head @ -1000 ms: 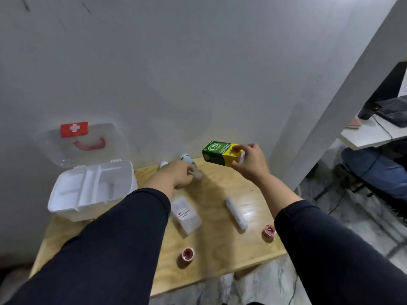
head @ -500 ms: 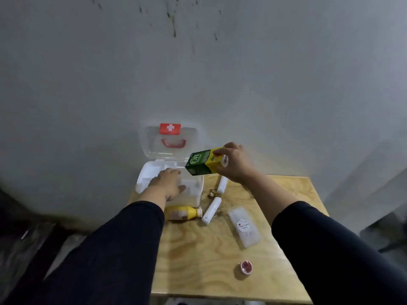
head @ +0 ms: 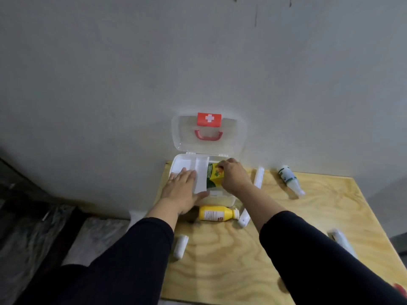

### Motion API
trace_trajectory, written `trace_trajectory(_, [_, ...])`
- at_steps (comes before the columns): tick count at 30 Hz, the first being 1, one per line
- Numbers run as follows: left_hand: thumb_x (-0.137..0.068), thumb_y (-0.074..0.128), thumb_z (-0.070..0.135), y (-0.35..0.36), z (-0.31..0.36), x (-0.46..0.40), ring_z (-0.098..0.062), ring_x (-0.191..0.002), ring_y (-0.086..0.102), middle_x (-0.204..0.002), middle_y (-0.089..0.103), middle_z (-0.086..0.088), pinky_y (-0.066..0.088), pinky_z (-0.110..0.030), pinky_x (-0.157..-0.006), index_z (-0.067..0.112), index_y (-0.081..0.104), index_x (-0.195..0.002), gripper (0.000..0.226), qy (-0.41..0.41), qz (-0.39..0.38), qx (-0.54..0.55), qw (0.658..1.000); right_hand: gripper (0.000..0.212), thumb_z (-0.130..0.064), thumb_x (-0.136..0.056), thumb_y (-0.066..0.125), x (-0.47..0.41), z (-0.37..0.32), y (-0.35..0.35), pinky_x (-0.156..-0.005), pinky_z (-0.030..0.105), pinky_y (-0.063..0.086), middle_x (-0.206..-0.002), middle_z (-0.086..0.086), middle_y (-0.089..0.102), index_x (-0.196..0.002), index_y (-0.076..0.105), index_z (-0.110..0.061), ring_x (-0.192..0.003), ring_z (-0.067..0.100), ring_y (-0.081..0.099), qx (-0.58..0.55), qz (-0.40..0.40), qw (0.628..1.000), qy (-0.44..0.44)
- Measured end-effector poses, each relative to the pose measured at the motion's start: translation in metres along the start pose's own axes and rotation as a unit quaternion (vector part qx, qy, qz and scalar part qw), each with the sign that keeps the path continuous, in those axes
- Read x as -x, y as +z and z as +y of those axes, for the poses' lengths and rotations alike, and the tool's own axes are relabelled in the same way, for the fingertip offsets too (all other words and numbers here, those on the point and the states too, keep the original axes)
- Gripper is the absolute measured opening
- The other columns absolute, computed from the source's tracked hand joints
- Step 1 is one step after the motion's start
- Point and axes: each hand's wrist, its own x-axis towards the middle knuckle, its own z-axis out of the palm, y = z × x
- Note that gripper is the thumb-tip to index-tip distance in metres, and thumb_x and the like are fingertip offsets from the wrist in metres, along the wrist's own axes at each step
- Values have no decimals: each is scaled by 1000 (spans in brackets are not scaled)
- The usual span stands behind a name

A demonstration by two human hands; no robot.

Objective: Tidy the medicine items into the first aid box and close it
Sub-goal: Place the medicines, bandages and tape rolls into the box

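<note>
A white tube (head: 341, 241) at the surface's (head: 242, 271) right edge is partly hidden by the sleeve. Farther on, the left hand (head: 182, 190) lies flat, fingers spread, on the first aid box (head: 187, 166); right hand (head: 234, 176) fingers pinch the green-yellow carton (head: 214, 178), tilted, long axis running near-to-far inside the box.

Bare room: plywood table (head: 286, 249), plaster wall (head: 132, 73)

Plywood table (head: 319, 219) against grey wall (head: 132, 73); marbled floor (head: 33, 234) at left.
</note>
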Motion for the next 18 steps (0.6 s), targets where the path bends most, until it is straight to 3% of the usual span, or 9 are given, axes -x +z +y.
trace_trajectory(5, [-92,21,68,5,-2,1,-18,-152,-7,-165,-1,-2,-2,-41,-124,14,0,-156,87,1,13,-7,1000,39,2,-82,55,-17,-10,27,-93,32,48,-121,12,60,-119,60,-11,-110,28,58,-9,2,999,38])
trace_trajectory(12, [-90,21,71,11,-4,-1,-17,-152,-3,-165,6,0,-2,-39,-124,15,6,-156,88,0,43,-10,999,41,-1,-87,57,-14,-5,22,-92,30,48,-130,9,53,-125,59,-13,-115,27,56,-59,29,997,44])
trace_trajectory(18, [-91,20,69,12,-4,-2,-16,-152,-4,-165,4,0,-3,-39,-124,14,4,-156,87,-2,38,-18,999,30,-5,-85,58,37,29,-10,-75,20,39,-117,5,60,-111,68,-16,-86,14,56,-126,149,981,2])
